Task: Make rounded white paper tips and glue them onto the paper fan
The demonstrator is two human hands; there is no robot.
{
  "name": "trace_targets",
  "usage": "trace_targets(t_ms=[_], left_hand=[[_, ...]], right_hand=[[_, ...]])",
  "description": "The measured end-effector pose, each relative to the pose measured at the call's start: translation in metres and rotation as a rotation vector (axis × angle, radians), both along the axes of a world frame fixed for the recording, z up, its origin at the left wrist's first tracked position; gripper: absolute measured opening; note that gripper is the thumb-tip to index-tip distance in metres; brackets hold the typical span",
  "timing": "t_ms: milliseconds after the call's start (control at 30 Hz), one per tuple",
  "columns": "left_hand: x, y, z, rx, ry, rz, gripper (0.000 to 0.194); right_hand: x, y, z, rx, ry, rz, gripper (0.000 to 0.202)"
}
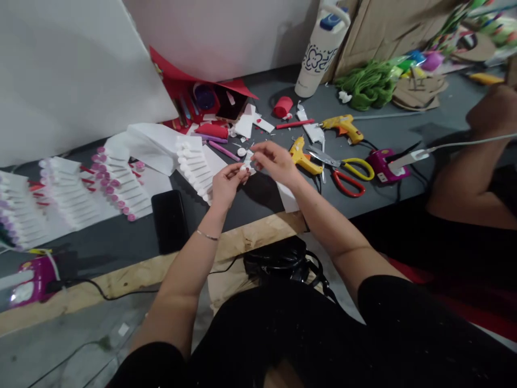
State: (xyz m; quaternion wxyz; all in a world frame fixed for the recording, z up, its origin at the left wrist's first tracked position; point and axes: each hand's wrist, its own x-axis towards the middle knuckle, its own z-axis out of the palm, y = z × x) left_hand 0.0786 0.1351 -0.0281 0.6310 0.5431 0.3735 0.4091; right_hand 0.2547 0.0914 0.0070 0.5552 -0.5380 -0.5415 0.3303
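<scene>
My left hand [226, 186] is closed, pinching a small white strip [247, 159] between thumb and fingertips. From the right, my right hand [277, 163] reaches its curled fingers to the same white piece, thumb and forefinger at its edge. The fingertips partly cover the piece, so its exact shape is unclear. Just left of my left hand lies a row of small white rolled flowers [189, 161] on strips. A small white roll [241, 152] sits behind my fingertips. Close to my right hand are a yellow glue gun [305, 156] and scissors [341, 168] with red and yellow handles.
A second glue gun [343, 128] and a white bottle [319, 54] stand farther back. To the left are a black phone [169, 221] and rows of pink flowers [111, 183]. A purple power strip [388, 168] lies on the right, near another person's arm [464, 178].
</scene>
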Motion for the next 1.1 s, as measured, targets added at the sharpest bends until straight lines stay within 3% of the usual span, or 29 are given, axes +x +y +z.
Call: trace_targets(t_ms=[133,267,367,500,633,767,967,1100], left_hand=[[0.001,0.003,-0.001,0.021,-0.065,0.002,0.036],[0.005,0.009,-0.002,0.046,-0.148,0.030,0.026],[0.009,0.012,-0.001,0.046,-0.214,0.045,0.019],[0.009,0.010,0.005,0.036,-0.259,0.031,0.015],[0.005,0.006,0.013,-0.042,-0.297,0.005,0.010],[0.003,0.005,0.019,-0.158,-0.338,-0.022,0.012],[0.000,0.000,0.024,-0.205,-0.364,-0.052,0.014],[0.000,-0.006,0.029,-0.234,-0.361,-0.080,0.016]], right_hand=[[0.030,-0.014,0.032,-0.007,-0.084,-0.085,0.030],[0.061,-0.052,0.053,-0.071,-0.315,-0.281,0.016],[0.068,-0.078,0.050,-0.279,-0.672,-0.408,0.018],[0.061,-0.080,0.033,-0.504,-1.094,-0.384,0.040],[0.050,-0.059,0.021,-0.608,-1.184,-0.351,0.061],[0.050,-0.041,0.023,-0.717,-1.247,-0.358,0.072],[0.060,-0.034,0.032,-0.862,-1.334,-0.339,0.057],[0.057,-0.042,0.031,-0.819,-1.398,-0.341,0.053]])
